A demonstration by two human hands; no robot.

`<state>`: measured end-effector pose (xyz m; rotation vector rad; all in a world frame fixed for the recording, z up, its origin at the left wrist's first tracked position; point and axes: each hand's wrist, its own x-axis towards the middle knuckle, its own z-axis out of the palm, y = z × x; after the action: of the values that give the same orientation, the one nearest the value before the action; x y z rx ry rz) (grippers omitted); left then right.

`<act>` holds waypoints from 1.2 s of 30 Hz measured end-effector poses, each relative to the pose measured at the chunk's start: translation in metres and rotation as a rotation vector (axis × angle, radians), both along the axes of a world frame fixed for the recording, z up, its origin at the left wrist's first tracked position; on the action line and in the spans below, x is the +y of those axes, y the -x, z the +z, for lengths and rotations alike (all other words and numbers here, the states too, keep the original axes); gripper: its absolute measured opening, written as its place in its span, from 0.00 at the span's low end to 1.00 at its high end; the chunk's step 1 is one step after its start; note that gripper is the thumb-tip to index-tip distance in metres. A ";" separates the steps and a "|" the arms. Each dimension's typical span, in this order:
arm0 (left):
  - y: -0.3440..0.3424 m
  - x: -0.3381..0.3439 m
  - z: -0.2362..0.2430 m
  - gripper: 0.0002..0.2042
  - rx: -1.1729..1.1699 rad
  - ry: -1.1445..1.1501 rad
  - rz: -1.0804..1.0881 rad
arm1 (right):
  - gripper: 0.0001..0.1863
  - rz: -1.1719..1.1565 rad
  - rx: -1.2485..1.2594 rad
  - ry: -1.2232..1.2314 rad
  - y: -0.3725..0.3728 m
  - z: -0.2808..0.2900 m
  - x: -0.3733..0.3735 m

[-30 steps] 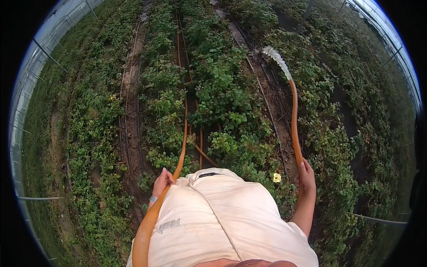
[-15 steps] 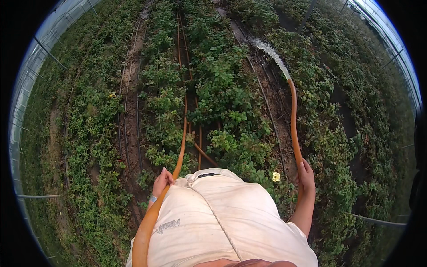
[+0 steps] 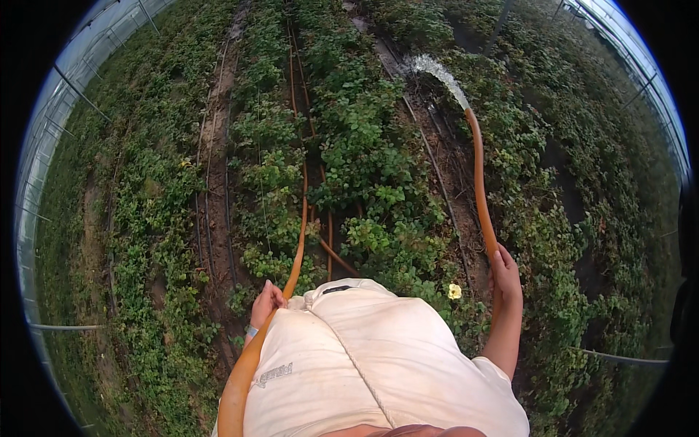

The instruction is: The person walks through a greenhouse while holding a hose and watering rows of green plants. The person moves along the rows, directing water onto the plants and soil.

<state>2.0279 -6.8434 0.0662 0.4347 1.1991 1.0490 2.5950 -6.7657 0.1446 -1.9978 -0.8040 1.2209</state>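
My right hand (image 3: 507,274) is closed around an orange-brown hose (image 3: 479,171), which stretches forward from it. Clear water (image 3: 442,73) pours out of the hose's far end in an arc toward the soil strip on the right. Below that hand, the hose passes along the inside of my forearm. At the left of my waist, my left hand (image 3: 268,301) has its fingers curled against another length of hose (image 3: 247,368). That length comes down over my left side and continues forward among the plants; the hand's inner side is partly hidden.
Rows of leafy green bushes (image 3: 368,131) fill the ground, with soil strips (image 3: 215,153) and thin dark pipes between them. More hose (image 3: 338,258) lies ahead of my waist. A pale yellow flower (image 3: 454,291) stands near my right hand. Greenhouse framing (image 3: 80,93) shows at the sides.
My right hand has risen slightly forward and to the right. The hose end has moved forward and a little left, with the water arc shifting along. My left hand has barely moved.
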 end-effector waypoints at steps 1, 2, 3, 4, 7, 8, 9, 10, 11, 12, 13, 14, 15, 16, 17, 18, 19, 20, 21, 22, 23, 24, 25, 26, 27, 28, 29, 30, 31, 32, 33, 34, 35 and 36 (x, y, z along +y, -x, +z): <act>0.000 0.000 0.000 0.26 -0.006 -0.012 -0.004 | 0.25 -0.002 0.001 0.005 0.001 0.001 0.002; 0.001 -0.001 -0.001 0.26 -0.008 -0.014 -0.002 | 0.25 -0.004 0.002 0.010 0.002 0.002 0.002; 0.001 -0.001 -0.002 0.26 -0.010 -0.016 -0.001 | 0.25 -0.005 0.002 0.014 0.002 0.002 0.002; 0.001 -0.001 -0.003 0.26 -0.011 -0.018 0.000 | 0.25 -0.007 0.002 0.017 0.002 0.001 0.002; 0.000 -0.001 -0.001 0.26 -0.006 -0.001 -0.001 | 0.25 -0.017 0.004 0.045 0.001 -0.004 -0.002; 0.000 -0.002 -0.001 0.26 -0.009 0.001 -0.004 | 0.25 -0.023 0.003 0.059 -0.001 -0.006 -0.004; 0.000 -0.002 -0.002 0.26 -0.012 0.002 -0.008 | 0.25 -0.019 0.006 0.062 -0.004 -0.012 -0.007; 0.001 -0.001 -0.003 0.26 -0.015 0.004 -0.013 | 0.25 -0.015 0.008 0.065 -0.009 -0.020 -0.011; 0.001 0.000 -0.005 0.26 -0.010 0.006 -0.021 | 0.25 -0.010 0.011 0.066 -0.011 -0.028 -0.016; 0.002 0.001 -0.007 0.26 -0.005 0.007 -0.030 | 0.25 -0.010 0.035 0.064 -0.013 -0.035 -0.020; 0.003 0.002 -0.008 0.26 -0.001 0.008 -0.038 | 0.25 -0.010 0.058 0.062 -0.015 -0.043 -0.026; 0.003 0.003 -0.008 0.26 0.008 0.007 -0.036 | 0.25 -0.010 0.081 0.058 -0.015 -0.049 -0.030; 0.002 0.004 -0.008 0.26 0.016 0.005 -0.034 | 0.25 0.012 0.085 0.061 -0.015 -0.055 -0.034; 0.001 0.004 -0.008 0.26 0.024 0.004 -0.032 | 0.24 0.035 0.088 0.064 -0.014 -0.062 -0.038; 0.001 0.005 -0.008 0.26 0.019 0.006 -0.034 | 0.24 0.059 0.091 0.066 -0.009 -0.063 -0.039; 0.001 0.006 -0.007 0.26 0.014 0.009 -0.035 | 0.24 0.053 0.101 0.064 -0.004 -0.066 -0.040; 0.001 0.006 -0.007 0.26 0.009 0.012 -0.035 | 0.24 0.045 0.114 0.074 0.000 -0.067 -0.040; 0.001 0.006 -0.006 0.26 0.006 0.009 -0.033 | 0.24 0.038 0.126 0.084 0.007 -0.063 -0.040; 0.000 0.006 -0.005 0.26 0.003 0.005 -0.030 | 0.23 0.031 0.138 0.093 0.013 -0.058 -0.039; 0.000 0.005 -0.004 0.26 0.000 0.002 -0.026 | 0.24 0.021 0.145 0.104 0.020 -0.053 -0.037; 0.000 0.006 -0.004 0.26 -0.001 0.002 -0.025 | 0.24 0.020 0.154 0.107 0.022 -0.053 -0.036; 0.000 0.005 -0.004 0.26 -0.003 0.002 -0.023 | 0.24 0.020 0.162 0.111 0.024 -0.053 -0.035; 0.000 0.005 -0.004 0.26 -0.004 0.002 -0.021 | 0.24 0.020 0.171 0.115 0.025 -0.053 -0.034; 0.000 0.004 -0.005 0.26 -0.009 -0.003 -0.023 | 0.24 0.010 0.178 0.091 0.024 -0.057 -0.033; 0.001 0.004 -0.006 0.26 -0.014 -0.008 -0.024 | 0.24 0.000 0.185 0.068 0.023 -0.066 -0.033; 0.002 0.004 -0.006 0.26 -0.019 -0.013 -0.025 | 0.25 -0.009 0.192 0.044 0.022 -0.071 -0.032; 0.003 0.002 -0.008 0.26 -0.013 -0.014 -0.023 | 0.25 0.012 0.183 0.057 0.024 -0.067 -0.029; 0.004 0.001 -0.010 0.26 -0.008 -0.015 -0.022 | 0.25 0.034 0.173 0.070 0.025 -0.062 -0.025; 0.006 0.000 -0.012 0.26 -0.002 -0.015 -0.020 | 0.25 0.055 0.164 0.083 0.028 -0.057 -0.020; 0.007 -0.001 -0.013 0.26 0.003 -0.025 -0.023 | 0.25 0.054 0.172 0.071 0.031 -0.053 -0.017; 0.008 -0.002 -0.014 0.26 0.009 -0.034 -0.025 | 0.26 0.054 0.180 0.059 0.035 -0.049 -0.012; 0.008 -0.003 -0.015 0.26 0.015 -0.043 -0.027 | 0.26 0.054 0.188 0.047 0.039 -0.047 -0.008; 0.008 -0.003 -0.015 0.26 0.017 -0.038 -0.025 | 0.26 0.055 0.198 0.034 0.042 -0.046 -0.004; 0.007 -0.003 -0.014 0.26 0.019 -0.034 -0.022 | 0.26 0.057 0.208 0.021 0.045 -0.046 -0.001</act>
<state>2.0205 -6.8465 0.0520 0.4845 1.1919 1.0496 2.5504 -6.7662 0.0988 -1.8379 -0.7515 1.4480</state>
